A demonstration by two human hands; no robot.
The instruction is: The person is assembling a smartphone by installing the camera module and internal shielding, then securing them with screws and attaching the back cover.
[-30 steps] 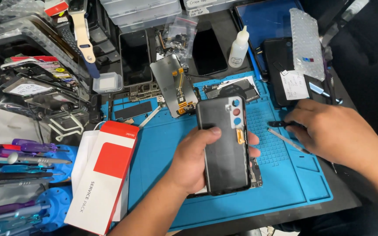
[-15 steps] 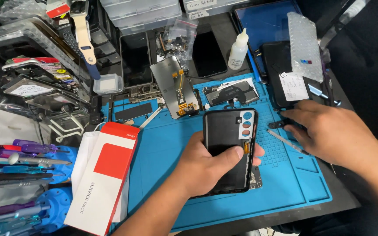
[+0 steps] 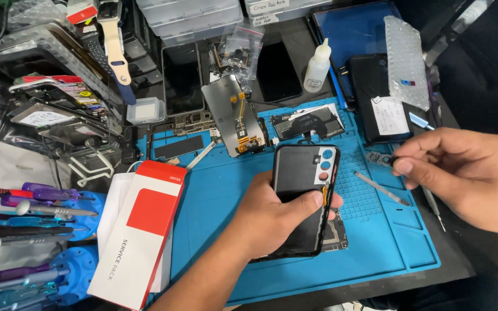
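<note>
My left hand (image 3: 272, 222) grips a black phone body (image 3: 305, 196) from below. The thumb lies across its glossy back, and the round camera openings sit at its top right corner. The phone is held slightly tilted above the blue work mat (image 3: 220, 190), over a loose inner phone part (image 3: 335, 235). At the mat's right edge, the thumb and forefinger of my right hand (image 3: 468, 173) are pinched on a small grey part (image 3: 377, 157). Thin metal tweezers (image 3: 383, 188) lie on the mat just below those fingertips.
A red and white box (image 3: 145, 230) lies on the mat's left edge, with several screwdrivers (image 3: 30, 201) in a blue holder beside it. Behind the phone lie a display panel (image 3: 234, 115), a dark phone frame (image 3: 309, 122), a glue bottle (image 3: 318, 68), bubble wrap (image 3: 406, 60) and phone parts.
My left hand has turned and shifted the phone to the right, the thumb now across its back. My right hand has risen off the mat with its fingertips pinched together.
</note>
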